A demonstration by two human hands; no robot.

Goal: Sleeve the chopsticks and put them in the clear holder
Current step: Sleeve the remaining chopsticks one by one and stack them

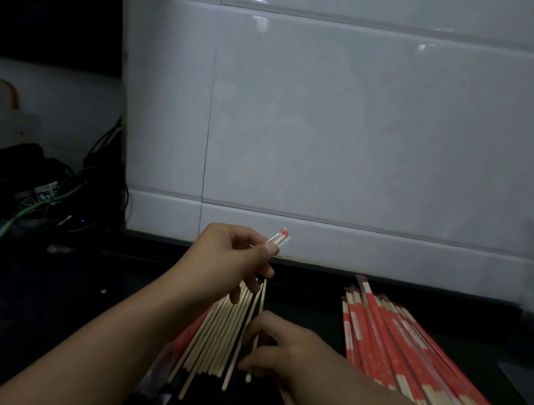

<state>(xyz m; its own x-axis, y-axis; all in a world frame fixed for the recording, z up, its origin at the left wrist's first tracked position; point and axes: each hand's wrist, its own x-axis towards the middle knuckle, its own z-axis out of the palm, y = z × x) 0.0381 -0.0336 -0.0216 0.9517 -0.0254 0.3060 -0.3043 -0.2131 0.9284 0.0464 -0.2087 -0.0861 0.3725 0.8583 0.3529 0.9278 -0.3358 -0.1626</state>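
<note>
Already a good heap of sleeved chopsticks (408, 351) lies on the dark counter (45, 327) to my right, though I cannot see the clear holder. My left hand (229, 261) pinches a red-tipped sleeve (280, 237) held up near the tiled wall (367, 130). My right hand (279, 347) closes on one stick from the bare chopsticks (221, 330) between my arms; plenty remain unsleeved.

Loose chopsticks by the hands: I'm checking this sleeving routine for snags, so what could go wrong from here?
1. The right hand picks from a fanned pile of bare chopsticks; neighbours may scatter across the dark counter.
2. The left hand pinches only the sleeve end; it might slip or crumple.
</note>
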